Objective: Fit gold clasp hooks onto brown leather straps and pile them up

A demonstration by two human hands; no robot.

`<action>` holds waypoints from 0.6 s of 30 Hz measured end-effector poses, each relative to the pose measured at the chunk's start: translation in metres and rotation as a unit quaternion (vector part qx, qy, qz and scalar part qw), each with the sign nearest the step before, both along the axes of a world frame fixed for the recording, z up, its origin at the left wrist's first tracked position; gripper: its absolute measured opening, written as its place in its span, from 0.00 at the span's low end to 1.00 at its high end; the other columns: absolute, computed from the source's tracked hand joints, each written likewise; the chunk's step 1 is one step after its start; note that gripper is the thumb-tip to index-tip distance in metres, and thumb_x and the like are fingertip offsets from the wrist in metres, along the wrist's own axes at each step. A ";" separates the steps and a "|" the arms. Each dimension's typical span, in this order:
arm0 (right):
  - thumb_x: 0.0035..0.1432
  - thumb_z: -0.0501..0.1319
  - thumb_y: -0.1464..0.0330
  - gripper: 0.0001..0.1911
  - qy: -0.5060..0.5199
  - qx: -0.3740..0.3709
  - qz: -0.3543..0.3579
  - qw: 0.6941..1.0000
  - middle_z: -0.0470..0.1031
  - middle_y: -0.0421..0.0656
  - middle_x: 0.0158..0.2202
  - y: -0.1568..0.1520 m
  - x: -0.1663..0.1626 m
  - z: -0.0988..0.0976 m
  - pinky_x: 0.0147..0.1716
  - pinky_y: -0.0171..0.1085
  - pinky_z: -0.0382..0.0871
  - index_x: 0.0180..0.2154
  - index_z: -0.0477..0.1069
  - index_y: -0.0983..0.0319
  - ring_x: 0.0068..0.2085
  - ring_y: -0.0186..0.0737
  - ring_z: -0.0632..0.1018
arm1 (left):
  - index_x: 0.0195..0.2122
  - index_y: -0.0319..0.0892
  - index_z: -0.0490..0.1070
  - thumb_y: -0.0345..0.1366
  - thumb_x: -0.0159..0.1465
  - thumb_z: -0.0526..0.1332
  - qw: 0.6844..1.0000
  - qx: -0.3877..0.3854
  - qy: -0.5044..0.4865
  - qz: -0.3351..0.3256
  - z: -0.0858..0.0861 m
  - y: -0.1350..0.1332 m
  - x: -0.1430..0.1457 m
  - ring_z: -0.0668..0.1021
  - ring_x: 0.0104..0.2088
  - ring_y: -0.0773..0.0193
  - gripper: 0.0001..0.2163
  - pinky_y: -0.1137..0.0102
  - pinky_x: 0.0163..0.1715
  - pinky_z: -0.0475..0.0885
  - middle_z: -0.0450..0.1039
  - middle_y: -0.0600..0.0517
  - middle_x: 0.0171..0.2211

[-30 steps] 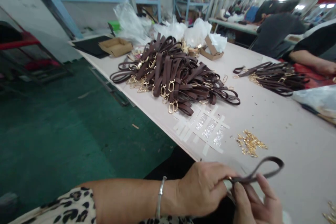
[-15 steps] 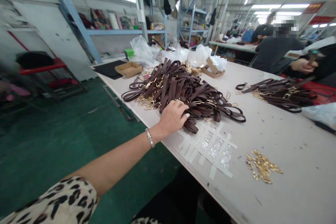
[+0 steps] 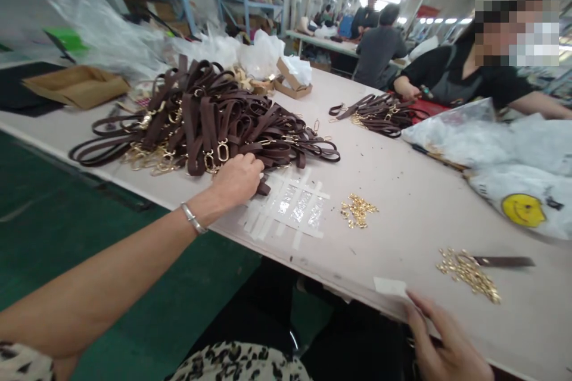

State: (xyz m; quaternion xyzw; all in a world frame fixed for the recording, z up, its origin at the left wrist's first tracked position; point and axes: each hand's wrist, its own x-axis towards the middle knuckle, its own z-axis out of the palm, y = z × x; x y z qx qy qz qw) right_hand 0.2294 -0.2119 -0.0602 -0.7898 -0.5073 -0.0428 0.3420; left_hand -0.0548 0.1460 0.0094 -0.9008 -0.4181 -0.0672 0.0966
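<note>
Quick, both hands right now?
Left hand: curled at the brown strap pile; grip can't be told.
Right hand: open by the table; any hold unclear.

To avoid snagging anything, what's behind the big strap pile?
Behind the pile, white bags and a small carton show. Anything low directly behind it is covered.

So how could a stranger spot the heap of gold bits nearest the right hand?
On the pale table, find the right hand at the near edge. Just beyond it lies the heap of gold bits. Unlike the other gold heap, it has a dark brown strip beside it.
</note>
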 end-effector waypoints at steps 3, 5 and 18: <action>0.67 0.55 0.57 0.19 -0.077 -0.039 0.106 0.991 0.77 0.46 0.52 0.059 -0.016 -0.007 0.57 0.50 0.68 0.52 0.74 0.58 0.53 0.49 0.75 | 0.43 0.34 0.75 0.30 0.66 0.53 1.000 -0.001 0.017 0.016 0.001 -0.006 0.002 0.76 0.42 0.46 0.12 0.58 0.41 0.66 0.76 0.37 0.40; 0.69 0.51 0.58 0.20 -0.141 -0.071 0.118 0.980 0.76 0.50 0.55 0.095 -0.027 -0.009 0.57 0.52 0.65 0.54 0.73 0.61 0.56 0.52 0.73 | 0.44 0.35 0.75 0.29 0.66 0.53 0.999 -0.006 0.026 0.024 0.002 -0.007 0.002 0.76 0.42 0.46 0.12 0.58 0.41 0.66 0.77 0.37 0.40; 0.68 0.54 0.57 0.21 -0.099 0.108 0.033 0.989 0.82 0.50 0.44 0.124 -0.034 -0.025 0.47 0.42 0.73 0.46 0.78 0.65 0.42 0.45 0.81 | 0.45 0.34 0.76 0.22 0.64 0.49 0.995 -0.085 -0.030 0.040 0.014 -0.008 -0.002 0.78 0.41 0.54 0.16 0.62 0.43 0.70 0.75 0.39 0.42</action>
